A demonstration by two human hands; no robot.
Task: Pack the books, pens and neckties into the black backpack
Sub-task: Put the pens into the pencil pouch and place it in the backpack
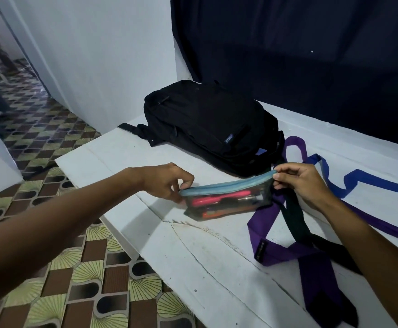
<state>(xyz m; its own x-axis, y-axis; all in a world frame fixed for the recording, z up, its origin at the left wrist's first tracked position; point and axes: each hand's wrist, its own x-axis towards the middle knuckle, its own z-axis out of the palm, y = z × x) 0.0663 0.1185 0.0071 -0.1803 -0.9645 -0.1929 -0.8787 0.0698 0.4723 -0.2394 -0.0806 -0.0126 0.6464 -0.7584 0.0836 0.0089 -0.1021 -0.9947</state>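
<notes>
Head view: pens (219, 200) inside pencil pouch (226, 197)

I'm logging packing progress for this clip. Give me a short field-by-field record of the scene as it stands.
surface: white table
backpack: black, lying flat at the table's far end, looks closed
pouch: see-through, blue zip edge, pens inside, held between both hands
left hand: pinches the pouch's left end
right hand: pinches the pouch's right end at the zip
neckties: purple, black and blue, loose on the table to the right
books: none in view
packed so far: cannot tell
</notes>
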